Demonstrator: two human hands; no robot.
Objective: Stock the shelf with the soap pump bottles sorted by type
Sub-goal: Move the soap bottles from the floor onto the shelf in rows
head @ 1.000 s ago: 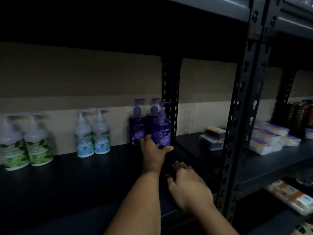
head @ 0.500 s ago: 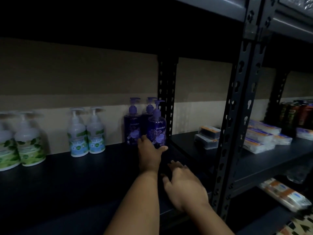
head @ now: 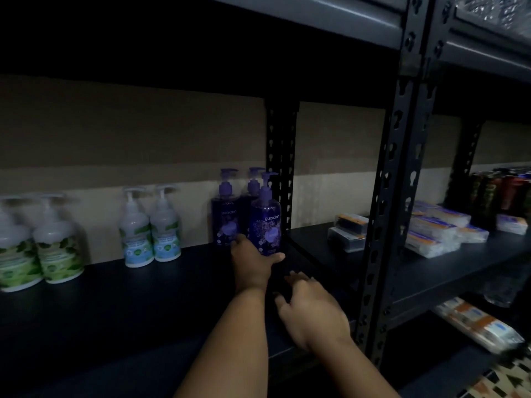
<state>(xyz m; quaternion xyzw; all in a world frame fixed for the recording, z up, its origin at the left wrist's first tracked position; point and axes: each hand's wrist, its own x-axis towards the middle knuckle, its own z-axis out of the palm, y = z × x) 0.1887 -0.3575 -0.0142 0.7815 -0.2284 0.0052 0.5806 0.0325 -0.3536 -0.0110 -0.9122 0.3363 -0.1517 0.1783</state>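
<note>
Now left hand (head: 251, 261) grips purple bottle (head: 265, 218), right hand (head: 311, 310) open

My left hand (head: 253, 262) grips the front purple bottle (head: 265, 222) on the shelf (head: 143, 297); my right hand (head: 311, 308) rests flat nearby.

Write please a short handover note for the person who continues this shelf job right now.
Left hand grips the front purple bottle at its base, beside two purple ones by the post. Right hand is open, resting on the shelf.
Done: green pair, blue-label pair and purples stand grouped by type.
Left: release the front purple bottle and add further stock, if any; none is in view.
</note>
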